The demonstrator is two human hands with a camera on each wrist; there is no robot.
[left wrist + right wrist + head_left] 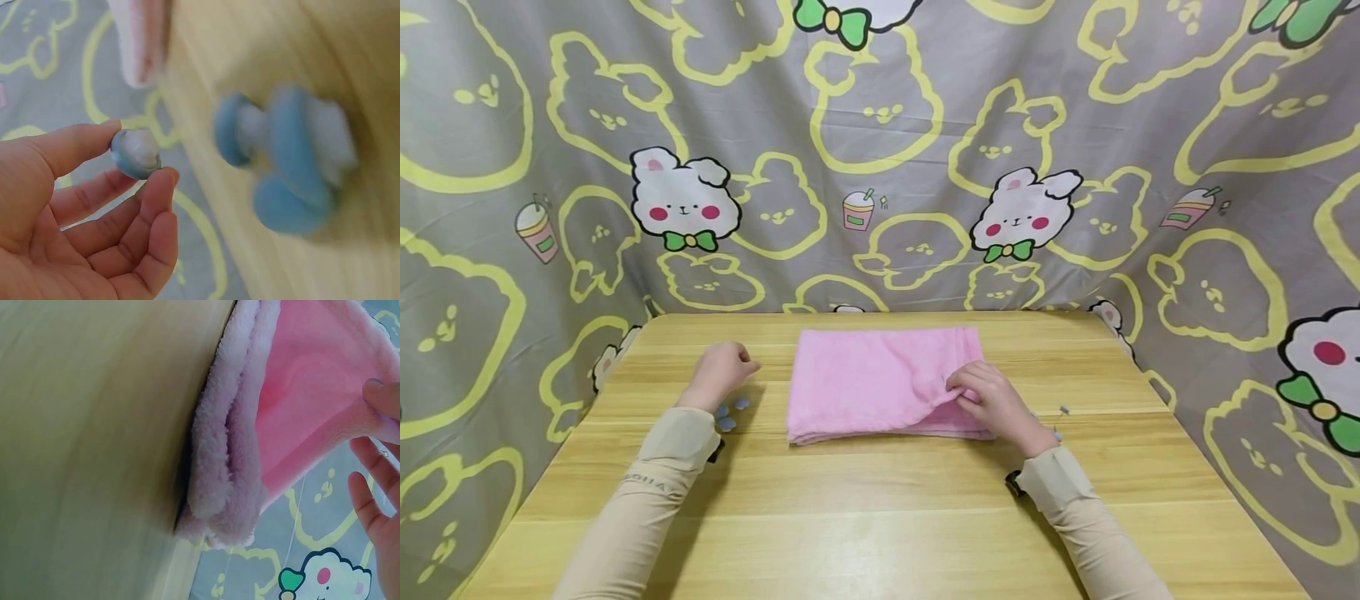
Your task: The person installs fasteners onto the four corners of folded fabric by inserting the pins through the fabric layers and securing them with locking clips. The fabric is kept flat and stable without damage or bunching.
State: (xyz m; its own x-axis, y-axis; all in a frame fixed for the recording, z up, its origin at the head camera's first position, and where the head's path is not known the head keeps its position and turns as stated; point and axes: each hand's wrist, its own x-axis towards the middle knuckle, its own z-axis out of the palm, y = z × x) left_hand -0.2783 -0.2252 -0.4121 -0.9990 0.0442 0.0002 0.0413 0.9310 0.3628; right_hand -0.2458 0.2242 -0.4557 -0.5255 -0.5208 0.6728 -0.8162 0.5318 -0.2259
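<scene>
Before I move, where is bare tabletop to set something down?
Bare wooden tabletop lies in front of the folded pink fleece cloth, between both beige-sleeved forearms. Crowded: around the left hand, by small blue-capped white pieces; and beside the right hand, near small blue items.

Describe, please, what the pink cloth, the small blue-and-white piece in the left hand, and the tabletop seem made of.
Pink cloth: plush fabric, probably synthetic; its folded edges look fuzzy.
Blue-and-white piece: perhaps plastic or rubber, matt; its blue part looks finely ridged.
Tabletop: wood or wood-look laminate, slightly glossy; grain and reflections show.
</scene>
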